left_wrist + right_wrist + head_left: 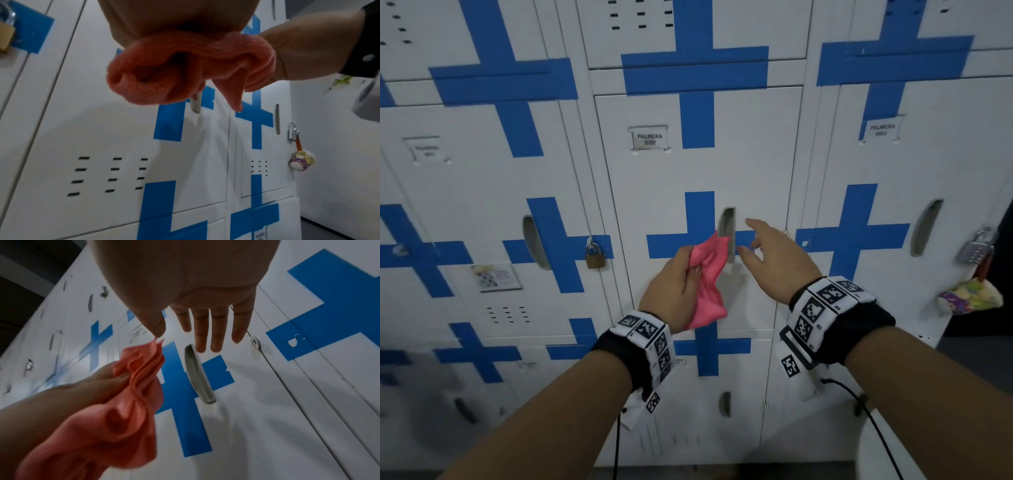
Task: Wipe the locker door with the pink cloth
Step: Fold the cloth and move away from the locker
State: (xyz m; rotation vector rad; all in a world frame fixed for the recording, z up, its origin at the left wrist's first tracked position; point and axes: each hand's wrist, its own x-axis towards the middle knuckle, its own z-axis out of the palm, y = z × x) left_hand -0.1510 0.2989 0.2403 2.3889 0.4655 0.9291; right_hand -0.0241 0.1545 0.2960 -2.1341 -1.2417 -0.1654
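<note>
Cloth [707, 274], pink, bunched, crumpled

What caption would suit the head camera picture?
Left hand grips a bunched pink cloth before a white locker door; right hand open.

Bunched pink cloth [707, 281] hangs before the white, blue-crossed locker door [698, 171], seemingly not touching it.

one pink cloth [707, 281], two padlocks [595, 255]
</note>
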